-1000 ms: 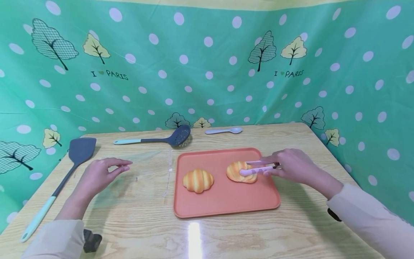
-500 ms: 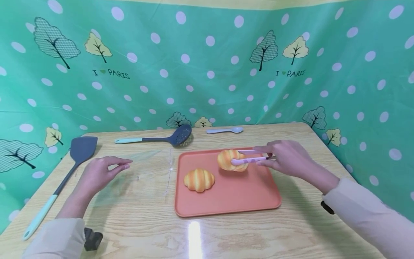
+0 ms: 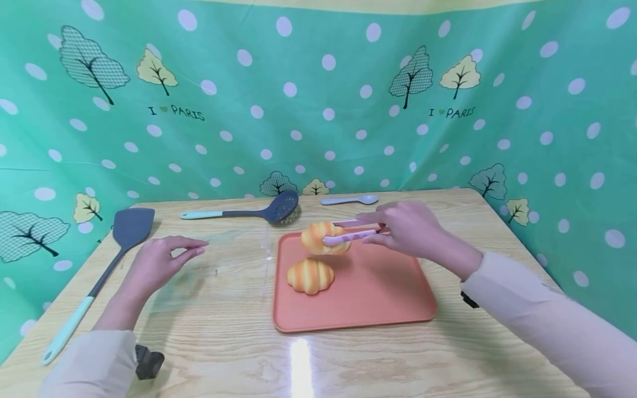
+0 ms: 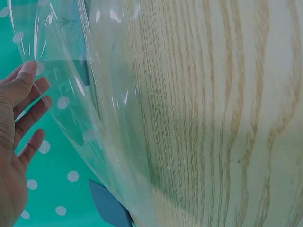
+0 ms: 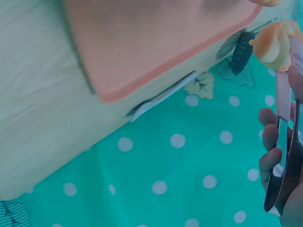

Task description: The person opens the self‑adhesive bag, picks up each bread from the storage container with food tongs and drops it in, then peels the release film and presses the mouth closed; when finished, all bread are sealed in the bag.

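Green polka-dot cloth [image 3: 328, 113], printed with trees and "I PARIS" lettering, backs a light wood-grain table [image 3: 224, 354]. Observed on its surface: a coral-pink rectangular tray [image 3: 370, 301], positioned right of a clear plastic bag [image 3: 219, 284].

Left hand [image 3: 159, 264]: my thumb and fingertips are together, pinching the upper edge of the bag and raising that layer off the table; the remaining film spreads toward the tray.

Right hand [image 3: 410, 229]: my fingers are clamped on metal tongs [image 3: 350, 236] with lilac ends. Those ends are pressed on either side of a striped croissant [image 3: 313, 239], held above the tray's rear left portion. The right wrist view confirms it apart from the tray. A second croissant [image 3: 311, 276] rests on the tray, at its left side.

Along the rear edge lie a perforated skimmer [image 3: 281, 208] with a mint handle and a lilac spoon [image 3: 343, 200]. A dark-bladed turner [image 3: 133, 227], also mint-handled, lies at far left.
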The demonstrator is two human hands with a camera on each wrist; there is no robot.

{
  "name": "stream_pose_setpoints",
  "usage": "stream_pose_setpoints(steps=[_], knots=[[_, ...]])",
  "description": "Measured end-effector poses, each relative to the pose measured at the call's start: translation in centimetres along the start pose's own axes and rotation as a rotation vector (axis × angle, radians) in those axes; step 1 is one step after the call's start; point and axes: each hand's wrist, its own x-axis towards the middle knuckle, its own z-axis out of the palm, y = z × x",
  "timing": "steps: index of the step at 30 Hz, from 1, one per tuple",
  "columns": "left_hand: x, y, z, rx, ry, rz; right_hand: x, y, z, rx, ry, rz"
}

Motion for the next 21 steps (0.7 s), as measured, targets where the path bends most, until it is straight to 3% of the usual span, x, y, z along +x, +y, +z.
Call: stream_pose_setpoints(steps=[14, 21], knots=[[0.3, 0.4, -0.4, -0.008, -0.005, -0.006, 4.9, -4.1, 2.0, -0.005, 0.007, -0.134], [0.4, 0.5, -0.5, -0.003, 0.009, 0.004, 7.1, -6.2, 3.1, -0.017, -0.042, -0.134]])
